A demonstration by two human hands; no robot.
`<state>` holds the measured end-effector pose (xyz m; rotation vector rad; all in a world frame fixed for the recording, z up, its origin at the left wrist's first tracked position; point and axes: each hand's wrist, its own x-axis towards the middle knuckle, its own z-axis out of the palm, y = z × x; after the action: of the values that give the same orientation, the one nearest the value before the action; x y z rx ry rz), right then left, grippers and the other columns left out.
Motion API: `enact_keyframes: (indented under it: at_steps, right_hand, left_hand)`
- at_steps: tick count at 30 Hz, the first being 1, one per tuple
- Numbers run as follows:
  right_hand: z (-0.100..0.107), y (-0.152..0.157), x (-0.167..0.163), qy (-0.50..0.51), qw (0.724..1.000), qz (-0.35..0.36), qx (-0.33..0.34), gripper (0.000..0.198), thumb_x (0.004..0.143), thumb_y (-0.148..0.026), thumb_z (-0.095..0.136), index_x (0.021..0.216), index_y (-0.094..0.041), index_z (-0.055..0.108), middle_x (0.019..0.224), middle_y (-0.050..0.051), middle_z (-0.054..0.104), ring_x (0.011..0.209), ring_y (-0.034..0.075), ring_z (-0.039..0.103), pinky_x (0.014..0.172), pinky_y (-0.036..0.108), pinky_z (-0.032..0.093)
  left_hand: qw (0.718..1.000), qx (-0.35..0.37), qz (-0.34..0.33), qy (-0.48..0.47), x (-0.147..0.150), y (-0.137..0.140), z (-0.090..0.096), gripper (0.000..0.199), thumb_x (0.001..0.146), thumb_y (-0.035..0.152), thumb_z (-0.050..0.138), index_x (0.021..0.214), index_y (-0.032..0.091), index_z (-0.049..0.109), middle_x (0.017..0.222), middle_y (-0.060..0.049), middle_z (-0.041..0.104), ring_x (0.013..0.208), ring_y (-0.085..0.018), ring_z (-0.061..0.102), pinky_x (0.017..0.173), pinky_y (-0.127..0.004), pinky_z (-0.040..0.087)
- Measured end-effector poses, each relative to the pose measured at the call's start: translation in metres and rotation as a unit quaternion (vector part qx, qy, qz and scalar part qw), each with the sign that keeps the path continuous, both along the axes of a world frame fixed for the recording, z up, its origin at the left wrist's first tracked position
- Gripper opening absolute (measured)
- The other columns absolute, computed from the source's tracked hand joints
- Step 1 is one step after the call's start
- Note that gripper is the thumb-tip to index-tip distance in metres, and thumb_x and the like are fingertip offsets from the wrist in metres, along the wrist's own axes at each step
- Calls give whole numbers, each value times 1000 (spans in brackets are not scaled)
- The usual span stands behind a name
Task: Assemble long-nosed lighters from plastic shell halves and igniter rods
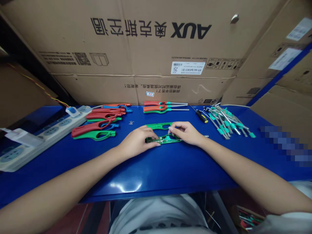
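Note:
An opened green lighter shell (168, 139) lies on the blue table with its inner parts and thin wires exposed. My left hand (136, 139) is closed around its left end, thumb at the near edge. My right hand (186, 132) is over its right end, thumb and forefinger pinched together; anything between them is too small to make out. Just behind lies the matching green shell half (158, 126), partly covered by my fingers. A metal tip (206, 136) shows beyond my right hand.
Red, green and blue lighter shells (97, 126) are piled left, beside a power strip (60, 128). Several assembled lighters (158, 107) lie at the back. A screwdriver (201, 116) and metal lighter tubes (224, 120) lie right. Small springs (131, 123) sit left of centre. Cardboard (151, 48) walls the back.

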<state>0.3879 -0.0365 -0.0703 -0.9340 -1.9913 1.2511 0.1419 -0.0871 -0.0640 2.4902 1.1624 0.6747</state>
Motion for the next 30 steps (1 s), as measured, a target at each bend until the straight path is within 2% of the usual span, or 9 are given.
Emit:
enact_keyframes:
  at_steps: [4, 7, 10, 15, 17, 20, 25, 30]
  right_hand:
    - [-2, 1, 1, -13, 1000, -1, 8, 49, 87, -62, 61, 81, -14, 68, 65, -1, 54, 53, 8, 37, 48, 23, 28]
    - [-3, 2, 1, -20, 1000, -4, 15, 48, 87, -62, 61, 81, -14, 68, 64, -1, 53, 53, 9, 37, 49, 23, 28]
    - [-3, 2, 1, -21, 1000, -5, 22, 47, 87, -61, 60, 80, -15, 68, 65, 0, 55, 54, 9, 37, 49, 23, 29]
    - [-5, 2, 0, -17, 999, 6, 27, 46, 87, -60, 62, 79, -15, 69, 66, 0, 57, 55, 9, 40, 50, 23, 32]
    - [-5, 2, 0, -14, 999, 9, 31, 45, 86, -59, 64, 79, -15, 70, 66, 1, 60, 55, 9, 43, 50, 23, 34]
    - [-5, 1, 0, -8, 999, 25, 43, 41, 88, -54, 64, 81, -15, 73, 71, 4, 68, 61, 12, 55, 57, 24, 44]
    - [-3, 0, 3, 5, 991, 70, 114, 31, 94, -41, 62, 92, -14, 78, 93, 10, 78, 82, 17, 70, 72, 28, 54]
    - [-1, -4, 3, -12, 975, 118, 189, 25, 95, -34, 62, 93, -15, 79, 95, 10, 79, 79, 16, 72, 69, 26, 55]
  left_hand:
    - [1000, -21, -3, 8, -1, -1, 3, 27, 90, 41, 71, 103, 18, 77, 96, -8, 73, 85, -21, 69, 76, -30, 51]
    - [999, -12, -26, 25, -3, -2, 7, 24, 96, 33, 62, 106, 16, 77, 98, -9, 72, 84, -19, 70, 78, -29, 52]
    - [999, -9, -44, 18, -3, -2, 7, 20, 96, 26, 63, 106, 15, 76, 96, -8, 71, 83, -18, 70, 78, -28, 53]
    - [1000, 0, -27, -7, -1, -1, 2, 15, 93, 24, 68, 100, 15, 77, 90, -6, 70, 78, -15, 68, 72, -24, 52]
    - [1000, -5, -19, -11, 0, -2, 2, 15, 91, 24, 70, 100, 15, 77, 90, -5, 70, 73, -13, 67, 69, -23, 51]
    - [1000, -19, -15, -11, -1, -3, 4, 14, 88, 22, 74, 99, 14, 77, 89, -5, 70, 67, -11, 64, 65, -22, 50]
    - [999, -32, -9, -14, 0, -3, 6, 13, 87, 22, 74, 97, 15, 78, 84, -3, 68, 71, -12, 65, 66, -22, 50]
    - [998, -49, 7, -33, 1, -3, 4, 11, 87, 22, 75, 95, 16, 80, 81, -3, 66, 68, -11, 62, 63, -21, 47]
